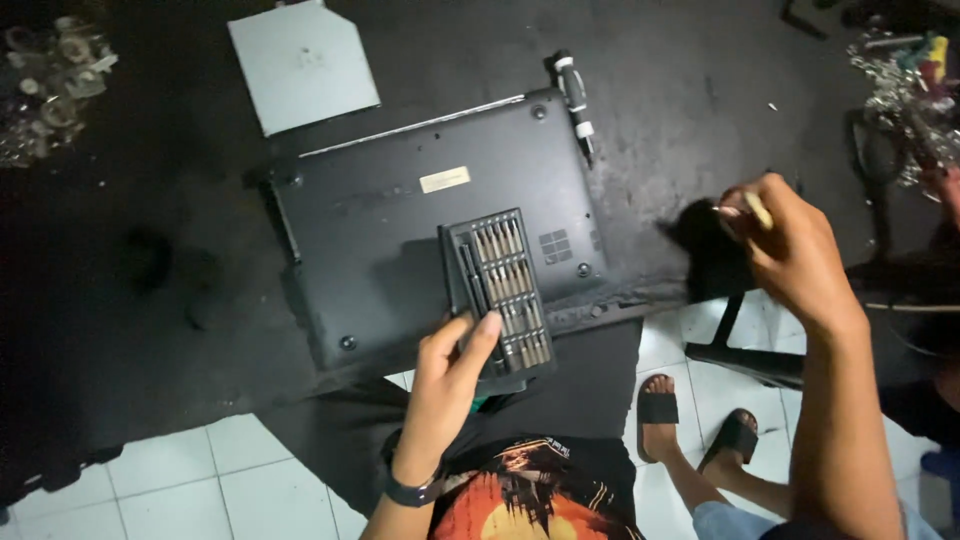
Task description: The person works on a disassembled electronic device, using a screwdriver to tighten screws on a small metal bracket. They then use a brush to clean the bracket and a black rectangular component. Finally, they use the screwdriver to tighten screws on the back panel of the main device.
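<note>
Two hands up, bit case over the laptop

Two hands in view, both mine. Landmark for all positions: the black laptop (pixel 430 225), lying base-up on the dark work surface (pixel 150 280).

Nearest me: left hand (pixel 447 385) closed around the near end of the bit case (pixel 497 290), thumb across its face. The case is a black tray with rows of metal screwdriver bits, lid off or slid back; it sits over the near-right part of the laptop base, tilted, whether resting on it or held just above I cannot tell.

Right of the laptop, off its edge: right hand (pixel 785 245) raised, fingers pinched narrow on a small pale bit or part (pixel 757 210); what exactly it is, too small to tell. A co-worker's sandalled feet (pixel 695 425) stand on the white tile floor (pixel 230 470) below that hand.

Beyond the laptop's far right corner: a black-and-white screwdriver handle (pixel 575 100). Beyond its far left corner: a flat grey square plate (pixel 303 65), possibly an optical drive. Clutter of metal parts (pixel 905 70) far right.

Risks, as judgement:
- Case is tilted and open; a slip of the left grip could spill bits onto the floor.
- Pinched item is held over tile and gap; a loose pinch loses it.
- Case edge dragging could scuff the base.
</note>
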